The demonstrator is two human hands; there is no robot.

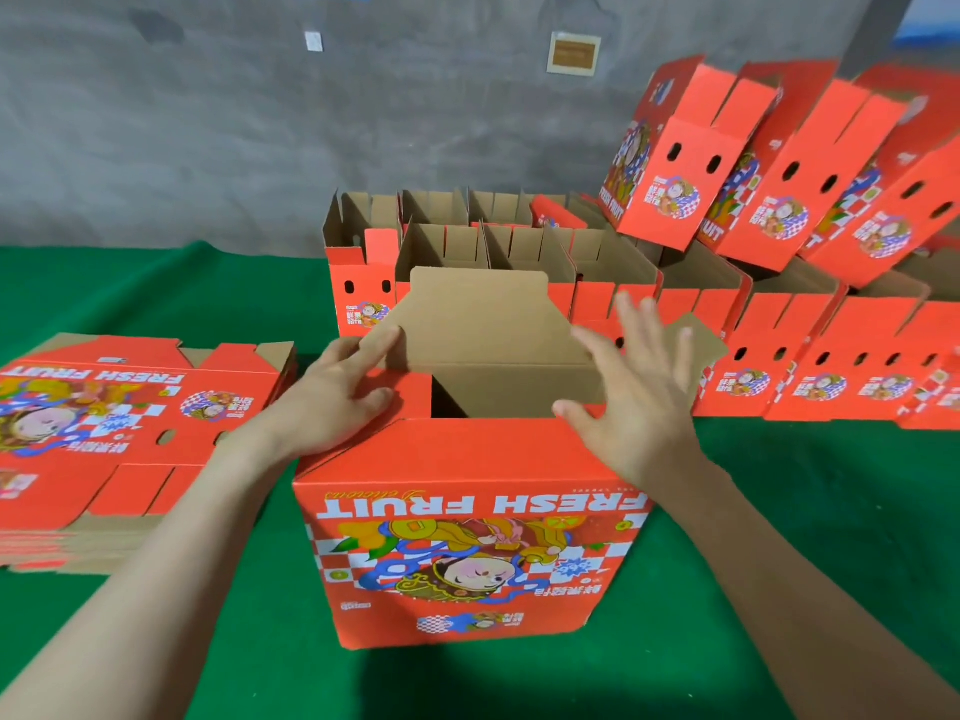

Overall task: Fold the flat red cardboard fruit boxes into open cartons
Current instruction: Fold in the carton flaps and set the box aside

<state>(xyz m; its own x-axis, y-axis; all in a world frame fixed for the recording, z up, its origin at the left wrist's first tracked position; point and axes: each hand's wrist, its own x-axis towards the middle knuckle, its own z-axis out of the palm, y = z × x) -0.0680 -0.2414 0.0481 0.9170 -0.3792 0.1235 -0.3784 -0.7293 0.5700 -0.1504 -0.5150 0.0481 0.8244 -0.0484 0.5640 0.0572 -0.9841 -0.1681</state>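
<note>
A red fruit box (467,553) stands upside down on the green table in front of me, its "FRESH FRUIT" print inverted and its bottom flaps partly folded. My left hand (337,392) presses flat on the red left flap, fingers straight. My right hand (634,387) hovers with spread fingers over the right side, touching or just above the brown right flap (696,345). The brown far flap (483,319) stands up behind the dark opening. A stack of flat red boxes (124,439) lies to the left.
Several folded open cartons (519,252) stand in rows at the back of the green table (779,511). More red cartons (779,163) lean tilted on top of them at the right. A grey wall rises behind.
</note>
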